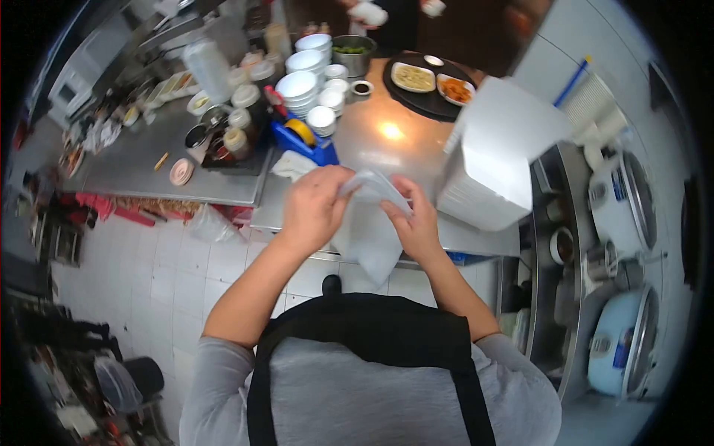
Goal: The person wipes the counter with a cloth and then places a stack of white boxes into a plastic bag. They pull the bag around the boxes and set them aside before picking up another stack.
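Note:
A translucent plastic bag [374, 249] hangs in front of my body over the counter's near edge. My left hand [316, 204] pinches its upper rim on one side. My right hand [414, 223] grips the opposite side of the rim, so the mouth is spread between them. Just beyond my left hand stand a blue tape dispenser [318, 147] with a yellow roll and a crumpled white cloth [294, 165]. To the right of my right hand rises a stack of white takeout boxes [483, 197], its top lid [513, 111] standing up.
Stacked white bowls [297, 87] and small white cups [322, 119] line the counter. A black round tray [424, 108] bears two dishes of food. Sauce bottles [236, 141] crowd the left side. Rice cookers [621, 346] sit on the right shelf. Another person's hand [357, 7] shows across the counter.

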The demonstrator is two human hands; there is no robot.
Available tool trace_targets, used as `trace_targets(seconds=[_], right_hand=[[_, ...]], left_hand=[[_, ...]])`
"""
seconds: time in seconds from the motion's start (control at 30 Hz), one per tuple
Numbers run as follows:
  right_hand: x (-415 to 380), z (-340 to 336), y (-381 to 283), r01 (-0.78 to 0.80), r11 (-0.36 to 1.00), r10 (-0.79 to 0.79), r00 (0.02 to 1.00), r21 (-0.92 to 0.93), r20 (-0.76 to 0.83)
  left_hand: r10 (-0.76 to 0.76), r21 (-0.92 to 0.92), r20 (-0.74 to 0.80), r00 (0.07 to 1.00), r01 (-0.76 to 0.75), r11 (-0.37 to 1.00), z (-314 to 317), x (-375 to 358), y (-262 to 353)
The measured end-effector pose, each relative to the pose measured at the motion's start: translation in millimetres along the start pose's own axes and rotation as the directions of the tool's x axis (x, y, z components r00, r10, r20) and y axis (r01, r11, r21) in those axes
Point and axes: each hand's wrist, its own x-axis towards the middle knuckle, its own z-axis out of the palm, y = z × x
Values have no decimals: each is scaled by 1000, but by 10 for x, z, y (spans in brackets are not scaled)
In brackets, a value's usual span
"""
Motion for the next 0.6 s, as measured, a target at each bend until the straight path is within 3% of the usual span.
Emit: trace_targets(seconds=[0.07, 0.13, 0.17, 0.23, 0.27, 0.3, 0.37, 0.43, 0.5, 0.57, 0.6], right_hand=[[-115, -321, 186, -233, 972, 228, 951, 3, 208], [-250, -663, 285, -192, 978, 205, 953, -78, 222], [-328, -859, 342, -168, 979, 192, 953, -118, 233], [-412, -1408, 462, -238, 963, 264, 929, -127, 258], [-423, -1663, 518, -170, 982, 185, 963, -87, 198], [-422, -1907, 580, -96, 994, 102, 985, -50, 139], [-408, -2333, 713, -276, 961, 275, 955, -9, 111], [-469, -2551, 1123, -294, 953, 291, 956, 73, 49], [-426, -2610, 1266, -220, 975, 220, 975, 6, 7], [-234, -2512, 1013, 44, 910, -41, 999, -411, 17], [-149, -2432, 856, 60, 854, -16, 996, -517, 89]], left_hand=[[-117, 9, 217, 969, 118, 993, 79, 138, 137], [-245, 46, 387, 889, 246, 968, 232, 290, 273], [-128, -144, 484, 866, 223, 964, 318, 400, 252], [-214, -399, 623, 752, 542, 740, 680, 598, 64], [-223, -479, 695, 683, 672, 565, 912, 679, -64], [-263, -514, 720, 642, 749, 419, 1174, 750, -218], [-321, -552, 770, 551, 828, 96, 1762, 828, -588], [-471, -491, 765, 440, 871, 18, 2391, 725, -865], [-603, -331, 751, 271, 943, 11, 2917, 604, -986], [-592, -359, 715, 372, 922, 146, 3361, 562, -1137], [-580, -357, 707, 404, 912, 201, 3537, 516, -1159]])
